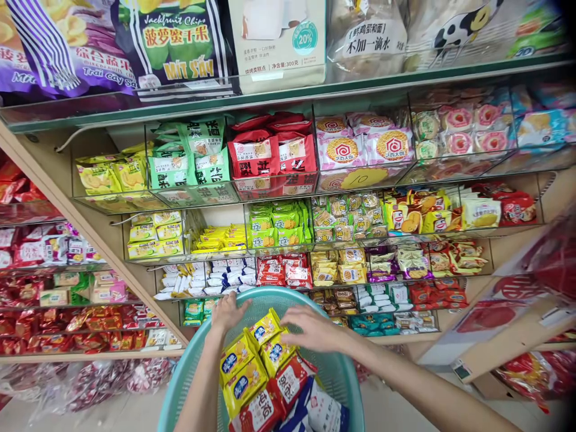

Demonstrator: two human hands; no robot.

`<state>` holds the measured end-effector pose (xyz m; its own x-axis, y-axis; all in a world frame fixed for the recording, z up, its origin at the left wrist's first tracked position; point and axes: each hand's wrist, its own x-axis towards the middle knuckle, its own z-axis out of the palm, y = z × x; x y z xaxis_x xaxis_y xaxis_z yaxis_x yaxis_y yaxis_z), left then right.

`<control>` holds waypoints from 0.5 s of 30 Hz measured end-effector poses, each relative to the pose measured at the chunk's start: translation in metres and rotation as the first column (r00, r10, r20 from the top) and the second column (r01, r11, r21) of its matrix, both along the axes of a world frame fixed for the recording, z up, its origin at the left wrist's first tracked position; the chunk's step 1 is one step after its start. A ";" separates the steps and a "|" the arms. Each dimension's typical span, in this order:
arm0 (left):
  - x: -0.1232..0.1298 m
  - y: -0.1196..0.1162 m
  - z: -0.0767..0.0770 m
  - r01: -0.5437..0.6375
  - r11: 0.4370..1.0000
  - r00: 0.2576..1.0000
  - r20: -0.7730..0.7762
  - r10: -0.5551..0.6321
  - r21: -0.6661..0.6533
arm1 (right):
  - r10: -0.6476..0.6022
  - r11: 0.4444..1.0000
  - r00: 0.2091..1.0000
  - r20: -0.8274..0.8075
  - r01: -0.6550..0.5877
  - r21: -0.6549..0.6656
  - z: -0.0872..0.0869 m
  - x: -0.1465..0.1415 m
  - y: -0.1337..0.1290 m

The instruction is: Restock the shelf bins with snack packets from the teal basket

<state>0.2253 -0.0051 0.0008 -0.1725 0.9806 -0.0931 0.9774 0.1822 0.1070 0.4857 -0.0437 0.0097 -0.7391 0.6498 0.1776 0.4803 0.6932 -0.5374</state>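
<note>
A teal plastic basket (353,384) stands below the shelves with packaged snacks inside. Yellow snack packets (245,384) fill its left and upper part, red packets (290,379) lie in the middle, and blue-and-white packets (326,411) at the lower right. My left hand (228,312) is at the basket's far left rim, fingers spread, with nothing seen in it. Over the basket, my right hand (310,327) has its fingers apart beside the upper yellow packets (275,351). Whether its fingertips touch them I cannot tell.
Tiered shelves with clear dividers hold green packets (189,156), red packets (272,150) and round biscuits (346,150). A glass shelf edge (279,96) runs above, under large chip bags (175,42). A wooden side panel (90,234) slopes at left; bagged goods (103,378) lie on the floor.
</note>
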 end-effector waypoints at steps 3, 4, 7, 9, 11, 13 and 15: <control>-0.001 0.000 -0.001 -0.011 1.000 1.000 0.017 0.011 -0.009 | -0.237 0.959 0.965 -0.114 0.251 0.132 0.006 0.011 0.036; -0.002 -0.001 -0.001 -0.013 1.000 1.000 0.021 0.013 -0.012 | -0.311 0.926 0.943 -0.117 0.328 0.188 0.005 0.016 0.048; -0.003 -0.002 -0.002 -0.018 1.000 0.999 0.028 0.019 -0.016 | -0.442 0.818 0.895 -0.061 0.430 0.383 -0.007 0.027 0.078; -0.004 -0.002 -0.003 -0.023 1.000 0.999 0.029 0.024 -0.021 | -0.455 0.782 0.891 -0.009 0.404 0.475 -0.020 0.032 0.091; -0.005 -0.002 -0.004 -0.025 0.999 0.999 0.031 0.025 -0.023 | -0.463 0.763 0.886 0.025 0.384 0.519 -0.030 0.033 0.099; -0.007 -0.002 -0.005 -0.024 1.000 0.999 0.030 0.025 -0.018 | -0.483 0.746 0.875 0.038 0.389 0.540 -0.037 0.031 0.104; -0.008 -0.001 -0.005 -0.024 1.000 0.999 0.033 0.024 -0.011 | -0.496 0.732 0.867 0.043 0.391 0.558 -0.039 0.028 0.108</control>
